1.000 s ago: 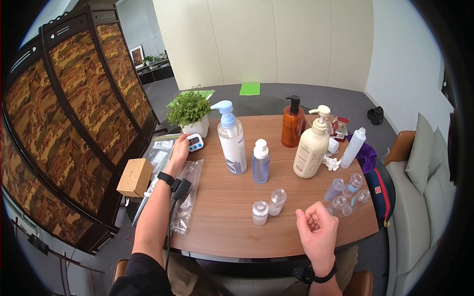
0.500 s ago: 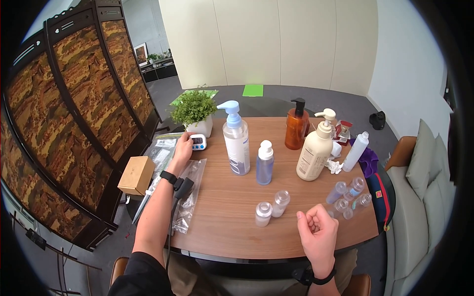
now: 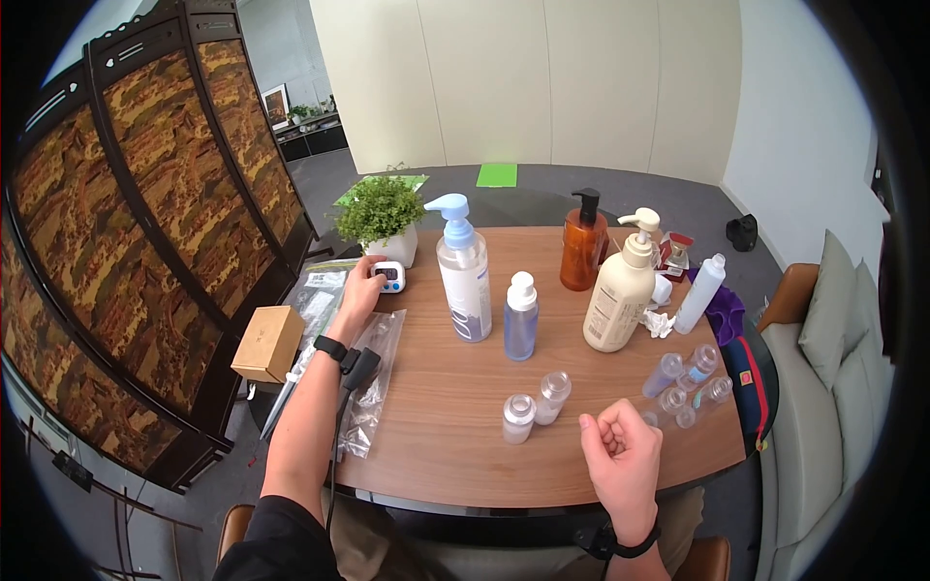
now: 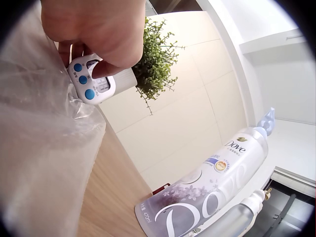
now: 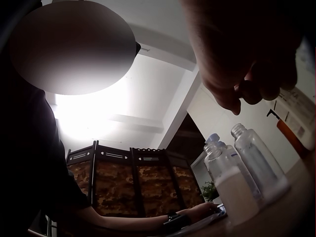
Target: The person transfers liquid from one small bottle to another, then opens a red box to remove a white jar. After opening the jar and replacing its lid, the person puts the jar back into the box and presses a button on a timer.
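Note:
At the back left of the table, my left hand (image 3: 359, 292) holds a white digital timer (image 3: 393, 278) with blue buttons, beside the potted plant (image 3: 380, 215). In the left wrist view the thumb lies across the screen of the timer (image 4: 89, 94), with fingers behind its body. My right hand (image 3: 623, 452) is near the front edge, its fingers loosely curled with nothing in them. Left of that hand stand two small clear bottles, one in front (image 3: 518, 423) and one behind (image 3: 553, 397). Both are uncapped, and whitish contents show low in them.
Mid-table stand a Dove pump bottle (image 3: 465, 290) and a small blue foam-pump bottle (image 3: 520, 324). Cream (image 3: 615, 300) and amber (image 3: 581, 254) pump bottles stand further right, near several small clear containers (image 3: 699, 366). A clear plastic bag (image 3: 376, 387) and cardboard box (image 3: 268, 344) lie left.
The left thumb has come over the timer's face from its left edge. The head view has shifted slightly. My right hand has stayed in place.

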The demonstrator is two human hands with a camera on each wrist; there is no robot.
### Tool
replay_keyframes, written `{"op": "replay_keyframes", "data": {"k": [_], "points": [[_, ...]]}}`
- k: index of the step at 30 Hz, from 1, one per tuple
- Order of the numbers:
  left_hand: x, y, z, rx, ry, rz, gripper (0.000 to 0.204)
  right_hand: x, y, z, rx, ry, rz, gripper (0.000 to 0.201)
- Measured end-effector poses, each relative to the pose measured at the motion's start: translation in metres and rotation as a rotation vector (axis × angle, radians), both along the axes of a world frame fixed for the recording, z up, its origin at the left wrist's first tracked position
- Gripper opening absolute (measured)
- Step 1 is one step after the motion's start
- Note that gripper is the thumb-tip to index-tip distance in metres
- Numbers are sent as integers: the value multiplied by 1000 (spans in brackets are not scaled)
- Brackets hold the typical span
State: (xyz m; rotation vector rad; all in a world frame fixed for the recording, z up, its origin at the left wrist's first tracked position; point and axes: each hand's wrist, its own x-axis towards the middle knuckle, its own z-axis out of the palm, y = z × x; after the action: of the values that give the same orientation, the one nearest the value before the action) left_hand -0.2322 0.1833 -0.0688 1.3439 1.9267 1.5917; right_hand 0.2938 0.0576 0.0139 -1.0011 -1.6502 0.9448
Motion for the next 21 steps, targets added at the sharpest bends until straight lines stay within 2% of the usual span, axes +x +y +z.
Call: {"op": "replay_keyframes", "data": {"k": [3, 7, 21], "points": [[10, -5, 6, 32, 28, -21, 55, 0, 0, 0, 3, -4, 5, 33], [20, -14, 19, -54, 97, -35, 54, 1, 1, -2, -1, -7, 2, 33], [24, -11, 15, -80, 165, -12, 59, 1, 1, -2, -6, -2, 6, 33]]}}
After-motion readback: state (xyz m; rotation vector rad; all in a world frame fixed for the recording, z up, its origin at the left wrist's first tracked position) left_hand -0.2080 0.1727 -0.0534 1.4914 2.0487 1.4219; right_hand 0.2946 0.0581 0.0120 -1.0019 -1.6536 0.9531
